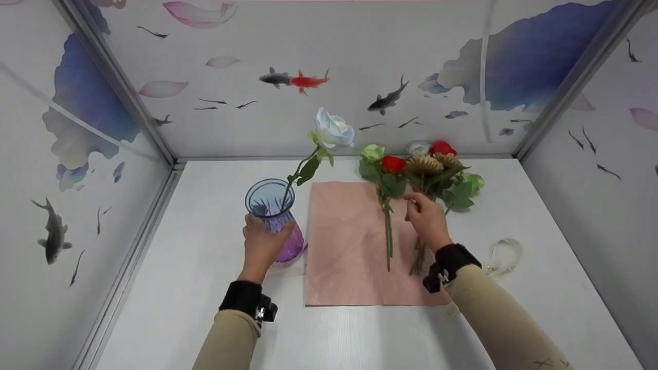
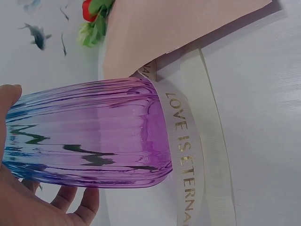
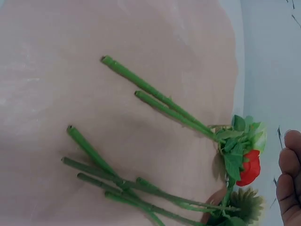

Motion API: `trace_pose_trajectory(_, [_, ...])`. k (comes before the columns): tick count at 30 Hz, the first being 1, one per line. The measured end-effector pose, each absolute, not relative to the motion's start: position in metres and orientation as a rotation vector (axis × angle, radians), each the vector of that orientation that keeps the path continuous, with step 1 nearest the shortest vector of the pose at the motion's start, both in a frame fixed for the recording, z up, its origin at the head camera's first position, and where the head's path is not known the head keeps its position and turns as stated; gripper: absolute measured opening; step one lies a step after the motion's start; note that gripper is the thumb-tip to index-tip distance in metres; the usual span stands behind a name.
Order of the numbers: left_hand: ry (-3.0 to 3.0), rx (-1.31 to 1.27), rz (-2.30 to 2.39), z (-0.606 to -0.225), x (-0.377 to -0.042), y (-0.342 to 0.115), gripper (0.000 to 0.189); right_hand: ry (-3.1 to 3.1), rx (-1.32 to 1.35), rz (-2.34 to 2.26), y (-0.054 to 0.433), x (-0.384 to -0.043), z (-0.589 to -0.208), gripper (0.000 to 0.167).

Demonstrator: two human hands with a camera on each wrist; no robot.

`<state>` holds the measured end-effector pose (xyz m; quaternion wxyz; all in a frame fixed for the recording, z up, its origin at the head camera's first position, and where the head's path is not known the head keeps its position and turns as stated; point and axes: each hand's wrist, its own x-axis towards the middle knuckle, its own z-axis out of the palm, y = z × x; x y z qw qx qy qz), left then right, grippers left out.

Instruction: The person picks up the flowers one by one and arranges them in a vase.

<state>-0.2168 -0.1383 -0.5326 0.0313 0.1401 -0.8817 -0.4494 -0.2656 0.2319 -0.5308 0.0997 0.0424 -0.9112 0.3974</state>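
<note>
My left hand grips the glass vase, blue at the rim and purple at the base. One pale blue rose stands in it, its stem slanting up to the right. Over the flowers, my right hand has its fingers apart from the stems, with nothing visibly held. Close by lie a red rose and a pale green rose, their stems side by side. A fuller bunch beside them has a brown daisy-like flower, another red rose and green leaves.
Pink wrapping paper lies flat on the white table, under the stems. A cream ribbon with gold lettering runs by the vase's base; a ribbon loop lies at the right. Printed walls enclose the back and sides.
</note>
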Motion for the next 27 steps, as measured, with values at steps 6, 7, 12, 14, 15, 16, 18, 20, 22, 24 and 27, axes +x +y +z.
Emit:
trace_pose_trajectory(6, [-2.705,0.425,-1.392,-0.533,-0.217,-0.138,0.113,-2.7,0.065,1.061,0.251,-0.266,-0.539,0.029])
trace_pose_trajectory(7, [-2.705,0.429,-1.394,-0.533,-0.217,-0.138,0.113,-2.696,0.059,1.041,0.254,-0.266,-0.54,0.028])
trace_pose_trajectory(12, [-2.717,0.426,-1.368,-0.534,-0.217,-0.138,0.112,-2.697,0.025,1.008,0.265,-0.266,-0.546,0.025])
trace_pose_trajectory(14, [-2.723,0.419,-1.35,-0.534,-0.218,-0.138,0.112,-2.704,0.012,1.005,0.27,-0.266,-0.547,0.026])
trace_pose_trajectory(15, [-2.724,0.421,-1.349,-0.535,-0.218,-0.138,0.112,-2.709,0.008,1.001,0.272,-0.265,-0.548,0.027])
trace_pose_trajectory(16, [-2.725,0.423,-1.351,-0.535,-0.218,-0.139,0.112,-2.713,-0.001,0.999,0.274,-0.265,-0.548,0.027])
trace_pose_trajectory(18, [-2.725,0.426,-1.353,-0.536,-0.219,-0.139,0.112,-2.717,-0.026,0.999,0.279,-0.265,-0.55,0.028])
trace_pose_trajectory(20, [-2.72,0.429,-1.359,-0.536,-0.218,-0.139,0.113,-2.716,-0.058,1.002,0.283,-0.263,-0.55,0.028])
trace_pose_trajectory(22, [-2.712,0.427,-1.364,-0.536,-0.218,-0.139,0.113,-2.713,-0.102,1.012,0.287,-0.262,-0.552,0.028])
trace_pose_trajectory(24, [-2.703,0.421,-1.366,-0.536,-0.217,-0.139,0.112,-2.706,-0.138,1.013,0.29,-0.261,-0.553,0.027])
trace_pose_trajectory(27, [-2.695,0.418,-1.369,-0.537,-0.218,-0.139,0.111,-2.701,-0.18,1.011,0.294,-0.259,-0.556,0.027])
